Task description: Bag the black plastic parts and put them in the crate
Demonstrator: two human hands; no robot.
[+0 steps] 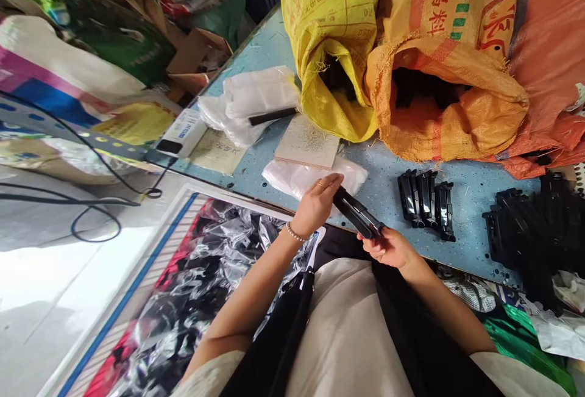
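Observation:
A long, narrow black plastic piece with two parallel bars (pixel 358 214) is held slantwise in front of me, above the table's near edge. My left hand (pixel 320 202) is closed on its upper left end, and a beaded bracelet circles that wrist. My right hand (pixel 386 247) grips the lower right end between thumb and fingers. Right of my hands, three similar black pieces (pixel 426 197) lie side by side on the blue speckled table (pixel 379 171). A bigger pile of black pieces (pixel 530 226) lies farther right. Just beyond my left hand is a stack of clear plastic bags (pixel 292 178) under a flat board (pixel 307 142).
A yellow sack (pixel 333 19) and an orange sack (pixel 448 122) lie open-mouthed toward me at the back. A white box (pixel 183 132) and wrapped plastic bundle (pixel 260 92) sit at left. Below is a bin of plastic-wrapped black items (pixel 205 269). Cables (pixel 95 202) hang left.

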